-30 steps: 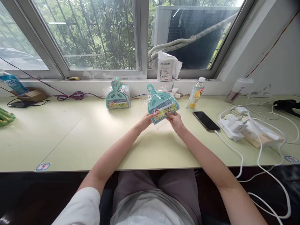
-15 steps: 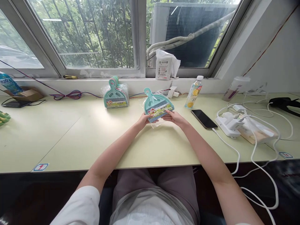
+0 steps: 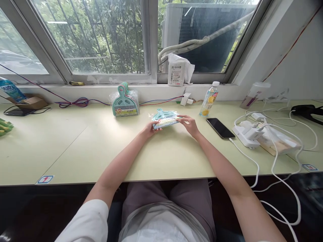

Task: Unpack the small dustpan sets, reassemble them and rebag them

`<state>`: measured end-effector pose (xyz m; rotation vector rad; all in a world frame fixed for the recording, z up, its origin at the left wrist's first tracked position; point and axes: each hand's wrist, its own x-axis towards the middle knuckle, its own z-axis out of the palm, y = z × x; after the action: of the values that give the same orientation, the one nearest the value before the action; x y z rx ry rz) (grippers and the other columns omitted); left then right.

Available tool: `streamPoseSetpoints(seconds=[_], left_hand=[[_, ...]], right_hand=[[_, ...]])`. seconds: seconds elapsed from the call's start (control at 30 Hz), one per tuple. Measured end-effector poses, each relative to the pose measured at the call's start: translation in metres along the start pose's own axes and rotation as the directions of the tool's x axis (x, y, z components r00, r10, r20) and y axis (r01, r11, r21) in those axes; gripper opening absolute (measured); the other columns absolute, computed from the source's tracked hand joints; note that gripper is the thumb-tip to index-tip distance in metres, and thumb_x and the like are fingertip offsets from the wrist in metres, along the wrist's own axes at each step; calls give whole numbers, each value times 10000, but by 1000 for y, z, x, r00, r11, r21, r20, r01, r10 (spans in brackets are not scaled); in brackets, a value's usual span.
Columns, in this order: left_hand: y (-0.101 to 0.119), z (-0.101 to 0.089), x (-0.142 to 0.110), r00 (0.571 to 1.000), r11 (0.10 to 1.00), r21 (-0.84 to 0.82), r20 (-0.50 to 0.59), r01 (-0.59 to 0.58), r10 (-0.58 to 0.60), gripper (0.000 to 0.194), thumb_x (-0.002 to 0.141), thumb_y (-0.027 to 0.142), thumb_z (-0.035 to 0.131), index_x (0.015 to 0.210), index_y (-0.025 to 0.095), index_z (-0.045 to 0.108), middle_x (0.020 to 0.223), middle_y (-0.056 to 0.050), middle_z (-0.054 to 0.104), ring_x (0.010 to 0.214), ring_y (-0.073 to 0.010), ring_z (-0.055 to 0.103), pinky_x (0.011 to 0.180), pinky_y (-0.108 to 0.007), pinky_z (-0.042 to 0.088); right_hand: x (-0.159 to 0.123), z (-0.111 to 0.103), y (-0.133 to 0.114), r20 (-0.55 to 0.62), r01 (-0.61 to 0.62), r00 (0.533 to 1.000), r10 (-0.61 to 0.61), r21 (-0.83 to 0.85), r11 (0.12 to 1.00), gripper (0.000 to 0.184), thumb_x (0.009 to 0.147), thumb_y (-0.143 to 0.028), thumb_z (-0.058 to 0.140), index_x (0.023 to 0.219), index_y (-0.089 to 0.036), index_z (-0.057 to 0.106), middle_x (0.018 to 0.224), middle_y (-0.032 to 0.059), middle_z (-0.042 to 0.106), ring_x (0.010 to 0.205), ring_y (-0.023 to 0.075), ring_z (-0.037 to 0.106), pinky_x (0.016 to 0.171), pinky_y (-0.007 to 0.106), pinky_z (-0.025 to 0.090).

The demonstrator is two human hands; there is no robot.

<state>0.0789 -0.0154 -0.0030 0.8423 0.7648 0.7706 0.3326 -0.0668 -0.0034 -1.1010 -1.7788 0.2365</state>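
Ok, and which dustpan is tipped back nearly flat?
The dustpan held between the left hand and right hand; the stacked dustpans all stand upright.

Two hands (image 3: pixel 149 130) (image 3: pixel 189 126), two bottles (image 3: pixel 209 99) (image 3: pixel 11 90), one lidded cup (image 3: pixel 254 95).

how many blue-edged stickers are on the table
2: a left sticker by the front edge of the table, and a right sticker by its front edge at the far right. Others could be hidden under things lying there.

Red arrow sticker (image 3: pixel 45 179) on the desk (image 3: pixel 88 151)
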Motion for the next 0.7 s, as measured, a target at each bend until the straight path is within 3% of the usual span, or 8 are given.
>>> streamPoseSetpoints(seconds=[0.13,0.27,0.37,0.5,0.6,0.7], left_hand=[[0,2,-2,998,999,51,63,20,-23,395,864,204,535,1246,108,505,872,-96,706,553,-117,655,422,-156,503],[-3,3,-1,979,984,177,201,1,-37,369,882,186,502,1231,67,498,888,-132,719,507,-110,635,458,-174,520],[-4,6,-3,956,967,253,291,-38,-39,370,881,190,494,1226,54,484,911,-165,723,499,-117,635,439,-176,491],[-1,9,-9,959,941,324,284,-93,-4,403,849,215,553,1215,66,474,913,-175,728,467,-110,614,414,-180,449],[3,7,-12,959,929,353,283,-112,8,432,834,238,580,1219,79,464,918,-170,730,453,-101,597,418,-190,445],[3,4,-10,951,913,383,309,-140,16,448,835,281,603,1217,92,464,934,-164,729,447,-93,589,401,-186,424]], right_hand=[[-2,3,7,-15,-133,991,135,106,985,282,858,-472,573,911,-267,760,1012,39,704,1033,223,616,962,386,444],[-4,12,9,-118,-195,970,213,152,969,269,816,-451,626,923,-247,765,1003,56,676,974,218,618,878,360,488],[-5,17,6,-224,-165,959,176,69,984,236,841,-398,605,959,-267,761,1023,56,660,984,220,600,881,371,488],[-6,20,1,-283,-114,955,85,-88,990,224,878,-349,561,996,-312,749,1097,44,637,968,212,576,898,396,480],[-6,19,1,-293,-106,952,84,-61,992,231,864,-381,582,1008,-306,746,1236,56,558,867,178,578,774,355,526],[-5,19,4,-279,-102,954,110,42,994,255,837,-434,609,981,-280,754,1261,70,541,901,180,598,729,326,537]])
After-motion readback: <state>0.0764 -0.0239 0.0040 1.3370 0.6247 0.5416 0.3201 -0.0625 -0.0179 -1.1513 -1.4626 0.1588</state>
